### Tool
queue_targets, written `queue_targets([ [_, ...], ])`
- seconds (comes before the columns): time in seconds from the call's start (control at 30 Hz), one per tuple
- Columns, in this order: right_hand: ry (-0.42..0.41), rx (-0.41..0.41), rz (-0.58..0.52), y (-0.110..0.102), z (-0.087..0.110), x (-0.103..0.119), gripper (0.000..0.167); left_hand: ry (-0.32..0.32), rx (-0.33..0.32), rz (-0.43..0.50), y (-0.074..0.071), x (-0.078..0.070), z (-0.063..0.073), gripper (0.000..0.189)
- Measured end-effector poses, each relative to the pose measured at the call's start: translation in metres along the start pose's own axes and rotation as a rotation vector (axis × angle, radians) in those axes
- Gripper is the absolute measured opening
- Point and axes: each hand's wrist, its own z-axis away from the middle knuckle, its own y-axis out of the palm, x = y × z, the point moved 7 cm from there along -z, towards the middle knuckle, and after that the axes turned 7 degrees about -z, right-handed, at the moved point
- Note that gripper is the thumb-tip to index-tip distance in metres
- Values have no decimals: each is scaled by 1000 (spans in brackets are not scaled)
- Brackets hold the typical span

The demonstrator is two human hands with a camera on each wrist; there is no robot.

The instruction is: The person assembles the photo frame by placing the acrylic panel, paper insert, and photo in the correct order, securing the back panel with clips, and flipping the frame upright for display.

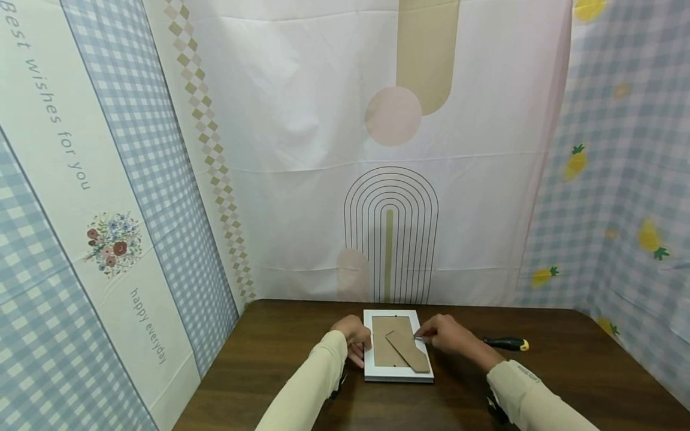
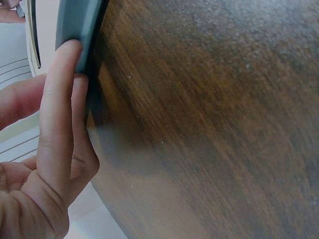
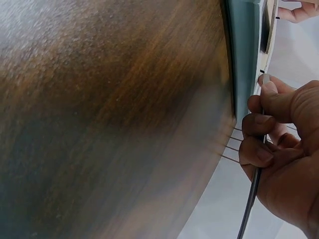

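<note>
A white picture frame [image 1: 398,378] lies back side up on the table, showing its brown backing board [image 1: 384,353] and a slanted easel leg [image 1: 412,354]. At its left side my left hand [image 1: 353,339] holds the edge; fingers [image 2: 61,99] lie along the outer side, and the thumb is over the back. My right hand [image 1: 444,333] is at the right edge with curled fingers. It holds a thin dark tool [image 3: 253,189] whose kind I cannot tell. A small pale tip shows by the thumb, close to a small black tab on the frame's back.
To the right of the right hand, a black and yellow handled tool [image 1: 507,343], apparently a screwdriver, lies on the dark wooden table [image 1: 269,359]. A patterned cloth [image 1: 302,209] hangs behind the table's far edge. Checked cloths hang at both sides.
</note>
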Motion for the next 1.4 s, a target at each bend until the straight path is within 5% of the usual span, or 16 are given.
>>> queue_targets([
  [0.5, -43, -3, 9, 3, 2, -3, 23, -1, -1, -5, 2, -1, 3, 5],
  [1.0, 12, -59, 33, 5, 3, -8, 29, 27, -4, -41, 2, -5, 4, 7],
  [1.4, -45, -58, 93, 9, -3, 1, 31, 30, -6, -43, -1, -3, 4, 6],
])
